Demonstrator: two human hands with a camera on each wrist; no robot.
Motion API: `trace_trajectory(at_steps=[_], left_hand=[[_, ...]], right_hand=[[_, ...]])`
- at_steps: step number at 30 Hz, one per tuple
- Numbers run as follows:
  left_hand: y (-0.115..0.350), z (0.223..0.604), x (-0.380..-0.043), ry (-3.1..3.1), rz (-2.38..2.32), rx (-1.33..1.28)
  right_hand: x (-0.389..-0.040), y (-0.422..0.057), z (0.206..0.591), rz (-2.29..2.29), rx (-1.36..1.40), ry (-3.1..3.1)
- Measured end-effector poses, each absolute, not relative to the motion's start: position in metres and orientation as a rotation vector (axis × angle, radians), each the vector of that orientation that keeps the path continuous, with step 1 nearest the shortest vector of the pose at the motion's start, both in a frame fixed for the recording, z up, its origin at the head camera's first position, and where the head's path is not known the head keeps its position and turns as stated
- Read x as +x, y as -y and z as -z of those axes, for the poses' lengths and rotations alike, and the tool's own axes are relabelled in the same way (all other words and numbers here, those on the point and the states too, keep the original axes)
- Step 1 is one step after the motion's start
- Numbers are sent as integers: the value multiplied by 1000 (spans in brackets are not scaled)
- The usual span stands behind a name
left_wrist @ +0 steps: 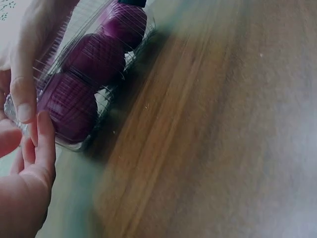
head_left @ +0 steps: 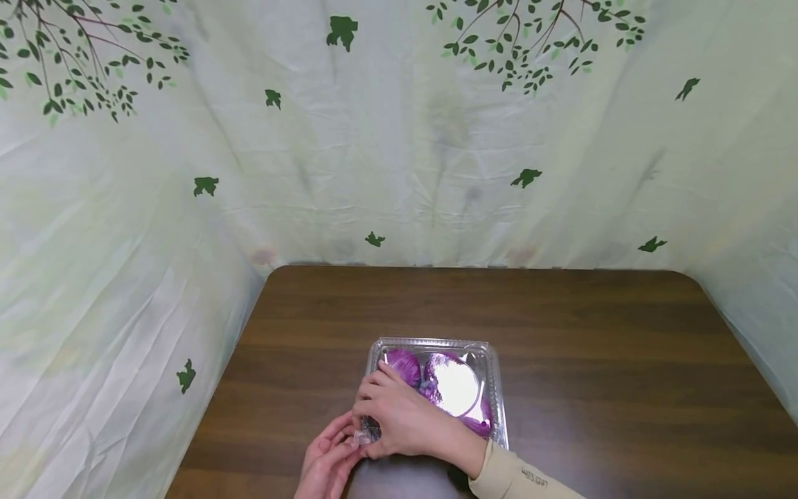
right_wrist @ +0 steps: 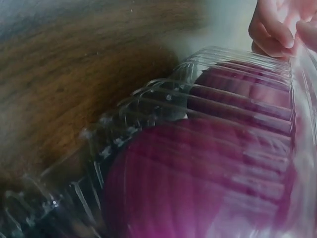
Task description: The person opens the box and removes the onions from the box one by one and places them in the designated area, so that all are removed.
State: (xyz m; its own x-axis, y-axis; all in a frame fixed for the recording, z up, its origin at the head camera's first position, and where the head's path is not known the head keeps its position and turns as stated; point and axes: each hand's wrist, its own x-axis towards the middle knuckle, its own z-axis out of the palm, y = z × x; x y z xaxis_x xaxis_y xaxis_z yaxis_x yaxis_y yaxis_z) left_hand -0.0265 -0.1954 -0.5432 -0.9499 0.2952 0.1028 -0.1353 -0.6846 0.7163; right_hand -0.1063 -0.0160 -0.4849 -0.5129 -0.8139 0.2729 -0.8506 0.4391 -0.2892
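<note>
A clear plastic clamshell box (head_left: 497, 388) stands on the table with several red onions (head_left: 402, 367) inside. The onions (left_wrist: 94, 59) show through its ribbed wall in both wrist views. My right hand (head_left: 405, 416) reaches across the lid's left part and grips the box's near left corner, its thumb at the near side. From the left, my left hand (head_left: 327, 457) meets it there and pinches the plastic edge between thumb and fingers. In the right wrist view the left hand (right_wrist: 277, 29) is at the box's far end. Exactly where the fingertips press is partly hidden.
The brown wooden table (head_left: 592, 346) extends around the box to both sides and behind. A pale cloth curtain (head_left: 405, 138) with printed leaves hangs along the table's back and sides. Bright glare lies on the lid.
</note>
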Motion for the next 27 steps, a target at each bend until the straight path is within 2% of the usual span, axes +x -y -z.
trace_trajectory(at_steps=[27], left_hand=[[195, 549, -23, -1090, -2693, 235]], right_hand=[[-105, 17, 483, -764, 1609, 2532]])
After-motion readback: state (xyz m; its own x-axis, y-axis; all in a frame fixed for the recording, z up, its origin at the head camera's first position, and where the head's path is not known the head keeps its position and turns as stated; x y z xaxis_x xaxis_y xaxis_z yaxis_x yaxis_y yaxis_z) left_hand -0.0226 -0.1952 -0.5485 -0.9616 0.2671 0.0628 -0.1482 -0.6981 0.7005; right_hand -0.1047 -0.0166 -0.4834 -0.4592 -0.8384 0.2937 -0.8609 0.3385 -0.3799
